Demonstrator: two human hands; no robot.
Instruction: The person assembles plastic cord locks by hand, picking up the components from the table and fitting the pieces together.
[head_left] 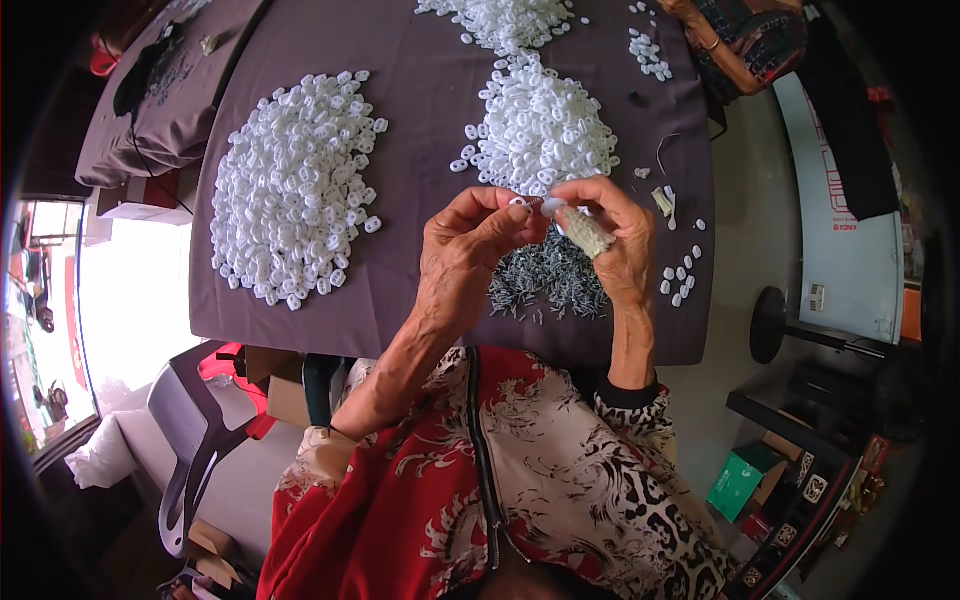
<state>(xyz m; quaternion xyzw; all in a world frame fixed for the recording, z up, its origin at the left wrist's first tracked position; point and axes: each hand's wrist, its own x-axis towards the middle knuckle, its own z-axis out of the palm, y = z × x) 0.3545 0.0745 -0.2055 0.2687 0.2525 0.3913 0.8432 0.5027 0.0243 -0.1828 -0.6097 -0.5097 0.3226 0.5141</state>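
Observation:
Both my hands meet over the near middle of the table, fingertips almost touching. My left hand (465,250) is closed in a pinch on a small white plastic piece (519,202). Between thumb and fingers of my right hand (622,235) is a pale oval plastic piece (552,204). A beige wrap (587,232) covers the right thumb. A small reddish-brown patch shows between the fingertips, too small to make out. Just below the hands lies a heap of small grey metal pins (545,280). Beyond them is a pile of white oval plastic pieces with holes (545,125).
Another large pile of white pieces (295,190) covers the left of the brown tablecloth (420,110). Several loose pieces (682,275) lie near the right edge, by beige scraps (664,202). Another person's arm (725,55) reaches in at the far right. A grey chair (195,420) stands left.

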